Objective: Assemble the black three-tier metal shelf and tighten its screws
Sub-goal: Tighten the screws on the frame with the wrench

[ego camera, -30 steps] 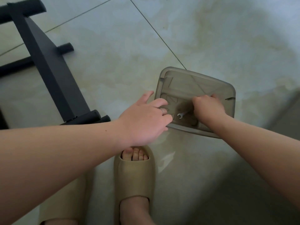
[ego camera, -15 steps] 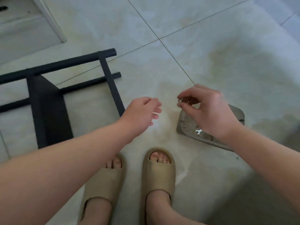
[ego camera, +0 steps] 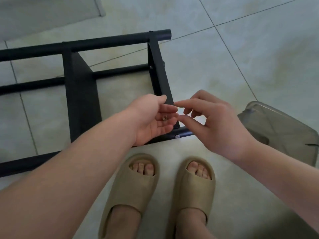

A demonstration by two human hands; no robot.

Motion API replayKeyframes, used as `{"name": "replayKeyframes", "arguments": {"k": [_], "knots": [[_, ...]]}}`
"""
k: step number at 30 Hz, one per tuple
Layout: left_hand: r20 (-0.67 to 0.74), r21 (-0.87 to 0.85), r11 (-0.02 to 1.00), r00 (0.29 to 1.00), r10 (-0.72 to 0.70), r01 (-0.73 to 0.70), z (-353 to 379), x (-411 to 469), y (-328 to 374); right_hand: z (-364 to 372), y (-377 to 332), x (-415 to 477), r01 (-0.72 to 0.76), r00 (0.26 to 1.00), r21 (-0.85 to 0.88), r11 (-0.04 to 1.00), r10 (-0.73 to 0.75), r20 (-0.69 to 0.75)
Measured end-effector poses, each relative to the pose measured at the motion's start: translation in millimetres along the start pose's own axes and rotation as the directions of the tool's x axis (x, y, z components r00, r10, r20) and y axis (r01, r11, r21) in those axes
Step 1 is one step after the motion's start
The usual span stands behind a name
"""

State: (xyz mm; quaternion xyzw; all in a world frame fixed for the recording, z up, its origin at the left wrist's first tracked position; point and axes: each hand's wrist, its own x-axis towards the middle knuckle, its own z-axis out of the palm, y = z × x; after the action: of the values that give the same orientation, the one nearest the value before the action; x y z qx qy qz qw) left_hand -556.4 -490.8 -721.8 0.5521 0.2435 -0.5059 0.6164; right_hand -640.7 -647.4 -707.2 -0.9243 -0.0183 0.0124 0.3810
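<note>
Nearest: two feet in tan slides, side by side on the tiled floor, toes pointing far. Both bare forearms reach in from the near corners.

Left hand sits just beyond the slides, palm turned up, fingers relaxed and only slightly bent. A small metal fastener lies loose on those fingers; too small to tell screw or nut. The hand cups it and does not pinch it.

Right hand is just right of the left, back of the hand toward the camera, fingers loosely curled. Its index tip and thumb nearly meet the left fingertips, with a narrow gap between the two digits. Nothing is visible in that gap, and the hand looks empty.

Shelf: black metal frame lying on its side on the floor, under and beyond the hands, running off the left edge. Two flat panels stand crosswise between round tubes. The near tube passes right below the hands and carries a silver screw at the joint with the right panel. The far tube ends about centre frame. More dark screw heads show on the right panel near its far end.

Right of the right hand, on the floor: a smoky translucent plastic box, partly hidden by the wrist, contents unclear.
</note>
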Motion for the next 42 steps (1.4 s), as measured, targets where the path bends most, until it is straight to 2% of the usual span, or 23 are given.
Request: {"name": "replayKeyframes", "arguments": {"k": [3,5,8,14,24,28,31,34,37,39,42], "knots": [[-0.138,0.108,0.991,0.986,0.095,-0.080,-15,16,-2,4,18,0,-0.047,0.996,-0.057,0.997,0.050,0.067],[-0.181,0.305,0.940,0.960,0.212,-0.151,-22,25,-6,4,29,0,-0.092,0.969,-0.143,0.986,0.121,0.216],[-0.083,0.521,0.825,0.949,0.305,-0.219,-24,35,-13,6,37,-3,-0.118,0.910,-0.146,0.982,0.166,0.380],[0.039,0.568,0.752,0.924,0.381,-0.335,-25,48,-21,17,41,-6,-0.086,0.949,-0.050,0.995,0.097,0.299],[0.231,0.665,0.672,0.945,0.231,-0.326,-11,41,-31,20,38,-48,-0.176,0.950,-0.050,0.983,0.183,0.254],[0.265,0.695,0.642,0.945,0.191,-0.324,-7,39,-35,22,30,-57,-0.263,0.919,-0.058,0.963,0.268,0.288],[0.286,0.675,0.671,0.947,0.147,-0.308,-6,40,-37,21,26,-59,-0.348,0.884,-0.086,0.934,0.357,0.303],[0.278,0.648,0.709,0.953,0.119,-0.278,-9,44,-36,20,25,-61,-0.386,0.874,-0.153,0.910,0.414,0.253],[0.230,0.590,0.785,0.971,0.062,-0.190,-16,47,-30,17,26,-56,-0.316,0.899,-0.268,0.910,0.377,0.222],[0.205,0.551,0.826,0.979,0.004,-0.119,-22,50,-27,13,27,-45,-0.246,0.892,-0.334,0.910,0.347,0.288],[0.222,0.521,0.851,0.973,-0.063,-0.064,-27,55,-24,9,28,-24,-0.062,0.871,-0.435,0.898,0.261,0.416]]}}
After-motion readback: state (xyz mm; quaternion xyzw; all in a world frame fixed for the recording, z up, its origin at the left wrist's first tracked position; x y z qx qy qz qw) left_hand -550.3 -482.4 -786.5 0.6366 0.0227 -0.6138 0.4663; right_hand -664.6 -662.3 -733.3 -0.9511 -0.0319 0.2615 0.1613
